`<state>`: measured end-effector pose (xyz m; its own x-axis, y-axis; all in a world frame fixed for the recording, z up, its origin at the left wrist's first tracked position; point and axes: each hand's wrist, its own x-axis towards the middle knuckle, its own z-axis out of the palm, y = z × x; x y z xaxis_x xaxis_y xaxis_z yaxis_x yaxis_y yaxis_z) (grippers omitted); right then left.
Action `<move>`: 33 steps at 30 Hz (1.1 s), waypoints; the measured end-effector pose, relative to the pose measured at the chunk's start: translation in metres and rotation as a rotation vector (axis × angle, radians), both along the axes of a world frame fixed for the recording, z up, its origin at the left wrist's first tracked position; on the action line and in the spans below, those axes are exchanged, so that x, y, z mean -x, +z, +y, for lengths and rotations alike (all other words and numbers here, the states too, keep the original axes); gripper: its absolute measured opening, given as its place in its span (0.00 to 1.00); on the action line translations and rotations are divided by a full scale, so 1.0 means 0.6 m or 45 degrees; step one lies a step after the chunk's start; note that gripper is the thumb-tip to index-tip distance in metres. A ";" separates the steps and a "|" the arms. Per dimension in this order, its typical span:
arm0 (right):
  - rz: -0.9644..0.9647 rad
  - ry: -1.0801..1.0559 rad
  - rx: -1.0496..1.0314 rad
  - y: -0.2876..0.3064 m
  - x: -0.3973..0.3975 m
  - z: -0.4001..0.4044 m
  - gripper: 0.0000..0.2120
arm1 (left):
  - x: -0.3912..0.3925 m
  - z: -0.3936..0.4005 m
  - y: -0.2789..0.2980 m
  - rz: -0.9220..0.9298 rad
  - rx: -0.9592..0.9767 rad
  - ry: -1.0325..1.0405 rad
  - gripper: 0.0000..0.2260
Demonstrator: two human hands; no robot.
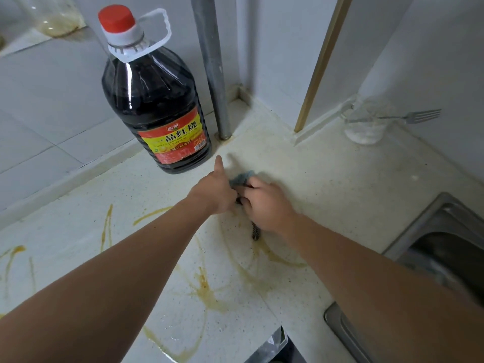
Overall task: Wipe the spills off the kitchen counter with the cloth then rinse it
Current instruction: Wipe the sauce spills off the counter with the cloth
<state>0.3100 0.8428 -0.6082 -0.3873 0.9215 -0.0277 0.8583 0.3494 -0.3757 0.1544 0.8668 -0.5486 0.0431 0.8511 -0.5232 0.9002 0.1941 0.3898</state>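
1. I see both hands meeting over the cloth [243,177] on the pale speckled surface [327,179], just in front of the big bottle of dark sauce [154,106].
2. My left hand [214,191] has its fingers curled onto the near edge of the cloth, with the thumb sticking up towards the bottle.
3. My right hand [264,203] lies on top of the cloth with its fingers bent over it; the fingertips are hidden, so I cannot tell how tightly they pinch.
4. Only a blue-grey bunch of the cloth shows beyond the knuckles, and a dark patterned end [255,233] pokes out under the right wrist.
5. Orange-brown spill streaks [207,289] cross the surface below and to the left of the hands.
6. The steel sink [442,231] sits at the right edge, well apart from the cloth.
7. A grey pipe [212,66] stands behind the bottle; a fork [416,117] rests on a clear container [366,124] by the wall.
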 end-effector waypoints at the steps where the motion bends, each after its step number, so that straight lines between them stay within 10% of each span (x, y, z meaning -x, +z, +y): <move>1: -0.029 0.017 0.002 0.001 -0.009 0.011 0.13 | 0.000 -0.002 -0.002 0.003 0.007 -0.019 0.47; 5: -0.072 -0.842 -0.086 0.005 -0.089 0.054 0.14 | -0.008 -0.022 -0.006 0.037 0.003 -0.106 0.53; 10: 0.031 0.002 0.046 0.005 -0.041 -0.020 0.16 | -0.027 -0.036 -0.009 0.035 -0.063 -0.127 0.55; 15: -0.017 -0.849 -0.036 0.003 -0.128 0.008 0.17 | -0.051 -0.054 -0.009 0.093 -0.128 -0.191 0.53; 20: -0.021 0.006 -0.017 -0.014 -0.088 -0.078 0.16 | -0.081 -0.042 -0.006 0.047 -0.165 -0.119 0.47; 24: -0.035 -0.918 -0.054 -0.009 -0.172 -0.037 0.17 | -0.090 -0.044 -0.004 0.065 -0.157 -0.126 0.45; 30: -0.057 -0.144 -0.095 -0.029 -0.136 -0.127 0.15 | -0.108 -0.060 -0.012 0.097 -0.079 -0.199 0.46; 33: -0.036 -0.825 -0.103 -0.017 -0.212 -0.101 0.15 | -0.115 -0.068 -0.010 0.141 -0.077 -0.249 0.45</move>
